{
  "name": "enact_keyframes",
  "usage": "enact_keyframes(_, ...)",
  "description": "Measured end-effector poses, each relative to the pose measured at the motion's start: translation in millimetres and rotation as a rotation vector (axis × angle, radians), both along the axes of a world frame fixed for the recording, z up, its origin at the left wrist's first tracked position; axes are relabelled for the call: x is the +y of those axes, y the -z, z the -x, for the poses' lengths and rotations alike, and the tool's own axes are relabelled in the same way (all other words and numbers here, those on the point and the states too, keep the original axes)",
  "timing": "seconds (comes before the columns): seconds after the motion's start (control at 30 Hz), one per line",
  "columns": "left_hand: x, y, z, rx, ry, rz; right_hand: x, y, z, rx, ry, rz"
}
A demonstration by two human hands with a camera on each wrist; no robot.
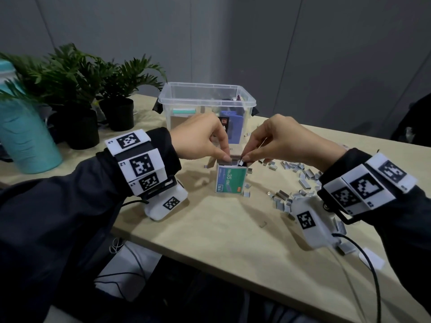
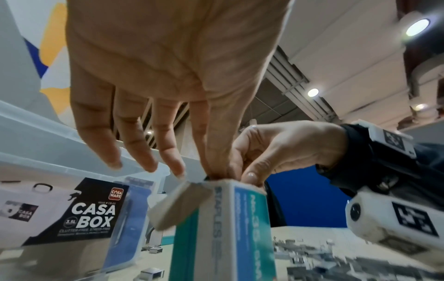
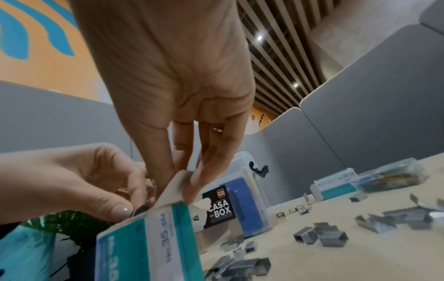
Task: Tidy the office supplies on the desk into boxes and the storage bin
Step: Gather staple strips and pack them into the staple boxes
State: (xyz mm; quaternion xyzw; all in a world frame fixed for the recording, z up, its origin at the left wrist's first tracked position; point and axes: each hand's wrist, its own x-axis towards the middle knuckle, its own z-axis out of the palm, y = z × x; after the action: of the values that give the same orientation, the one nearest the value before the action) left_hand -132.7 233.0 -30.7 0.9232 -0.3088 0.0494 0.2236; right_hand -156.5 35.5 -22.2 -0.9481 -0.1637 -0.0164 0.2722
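Observation:
A teal and white staple box [image 1: 229,180] stands upright on the desk with its top open. My left hand [image 1: 224,156] pinches the box's top rim between thumb and forefinger; in the left wrist view the left hand [image 2: 217,175] sits beside an open flap [image 2: 179,206]. My right hand [image 1: 243,158] pinches a short staple strip [image 1: 240,162] at the box's mouth. In the right wrist view a flap [image 3: 179,183] hides what the right fingertips [image 3: 206,178] hold. Loose staple strips [image 1: 291,183] lie scattered to the right. The clear storage bin [image 1: 247,99] stands just behind.
Potted plants [image 1: 77,89] and a teal bottle [image 1: 25,136] stand at the left. The bin holds a blue item [image 1: 234,127]. A second staple box [image 3: 334,188] and a clear box of coloured clips [image 3: 394,175] sit further right. The desk's front edge [image 1: 210,259] is near.

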Motion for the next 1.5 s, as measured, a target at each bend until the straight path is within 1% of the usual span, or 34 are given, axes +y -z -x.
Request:
enact_keyframes(0.13, -4, 5, -3, -0.034, 0.014, -0.045, 0, 4, -1, 0.001, -0.038, -0.02)
enact_keyframes(0.27, -2, 11, -3, -0.056, -0.011, -0.015, -2, 3, -2, -0.047, -0.043, 0.042)
enact_keyframes(0.47, -1, 12, -3, -0.054, -0.011, -0.022, -2, -3, -6, 0.003, -0.123, 0.095)
enact_keyframes(0.53, -1, 11, -5, -0.025, -0.011, -0.018, 0, -1, -5, -0.028, -0.152, 0.098)
enact_keyframes(0.67, -1, 8, -6, 0.042, -0.009, -0.01, 2, 0, -8, -0.102, -0.107, 0.158)
enact_keyframes(0.9, -2, 8, -4, 0.005, -0.049, -0.06, 0, -5, -19, -0.151, -0.178, 0.21)
enact_keyframes(1.03, -2, 10, -4, -0.014, -0.049, -0.065, 2, -6, -19, -0.165, -0.146, 0.22)
enact_keyframes(1.17, -2, 8, -3, -0.028, -0.032, -0.081, 4, 0, -15, -0.321, -0.093, 0.285)
enact_keyframes(1.23, -1, 7, -3, -0.017, -0.033, -0.052, 7, 4, -12, -0.379, -0.103, 0.287)
enact_keyframes(1.4, 0, 9, -2, 0.014, -0.042, 0.056, 11, 8, -5, -0.435, -0.137, 0.282)
enact_keyframes(1.43, 0, 9, -2, 0.018, -0.045, 0.059, 11, 8, -5, -0.433, -0.149, 0.276)
enact_keyframes(1.5, 0, 10, -2, 0.028, -0.053, 0.055, 11, 8, -3, -0.375, -0.188, 0.225)
